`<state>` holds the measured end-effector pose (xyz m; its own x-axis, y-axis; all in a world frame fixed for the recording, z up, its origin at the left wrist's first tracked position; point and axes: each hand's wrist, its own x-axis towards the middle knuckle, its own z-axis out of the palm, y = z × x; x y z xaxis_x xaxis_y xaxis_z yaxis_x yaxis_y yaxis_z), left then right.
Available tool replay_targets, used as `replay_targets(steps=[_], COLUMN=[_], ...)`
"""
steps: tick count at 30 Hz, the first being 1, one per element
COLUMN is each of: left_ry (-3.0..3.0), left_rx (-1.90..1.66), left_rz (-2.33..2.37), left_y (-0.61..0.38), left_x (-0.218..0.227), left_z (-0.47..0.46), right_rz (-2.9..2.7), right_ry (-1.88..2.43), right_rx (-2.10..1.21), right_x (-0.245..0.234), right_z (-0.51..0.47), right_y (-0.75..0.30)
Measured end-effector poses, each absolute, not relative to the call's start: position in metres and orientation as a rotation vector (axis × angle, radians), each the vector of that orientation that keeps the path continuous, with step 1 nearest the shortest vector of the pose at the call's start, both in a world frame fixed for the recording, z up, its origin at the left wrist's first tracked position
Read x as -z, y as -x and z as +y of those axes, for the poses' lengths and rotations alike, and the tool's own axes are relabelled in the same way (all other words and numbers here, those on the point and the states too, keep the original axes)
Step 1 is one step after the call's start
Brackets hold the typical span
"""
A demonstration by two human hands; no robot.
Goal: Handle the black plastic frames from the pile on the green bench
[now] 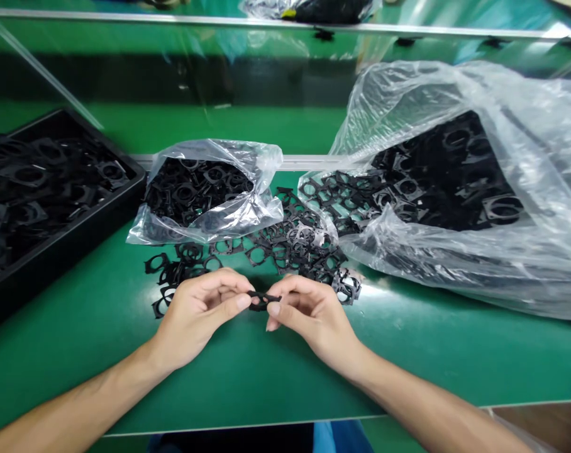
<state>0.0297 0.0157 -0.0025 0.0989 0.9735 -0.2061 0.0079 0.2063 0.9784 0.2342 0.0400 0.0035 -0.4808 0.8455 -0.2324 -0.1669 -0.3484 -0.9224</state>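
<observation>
Between my two hands is a small black plastic frame with a round opening, raised in front of me and seen nearly edge-on. My left hand pinches its left end between thumb and fingers. On the other end, the thumb and fingers of my right hand close in the same way. Just beyond my hands lies a loose pile of similar black frames, some with a shiny grey face. Part of that pile is hidden behind my fingers.
At the left stands a black tray heaped with black frames. A smaller clear plastic bag of frames sits behind the pile, and a large open one spills frames at the right. Everything rests on a green table.
</observation>
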Motion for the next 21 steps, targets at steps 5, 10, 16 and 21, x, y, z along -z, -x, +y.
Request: replay_targets(steps=[5, 10, 16, 21], left_ry=[-1.186, -1.120, -1.306, -1.590], left_rx=[-1.077, -1.003, -1.077, -1.161], left_rz=[1.251, 1.176, 1.300, 1.304], left_y=[-0.034, -0.036, -0.035, -0.033], left_x=[-0.006, -0.006, -0.008, -0.005], left_z=[0.014, 0.011, 0.011, 0.007], right_rz=[-1.703, -2.042, -2.020, -1.778], right_ry=[0.981, 0.856, 0.809, 0.956], right_rx=[-0.986, -0.482, -0.746, -1.234], right_x=[-0.003, 0.000, -0.004, -0.008], right_z=[0.038, 0.031, 0.030, 0.034], right_y=[-0.238, -0.241, -0.238, -0.236])
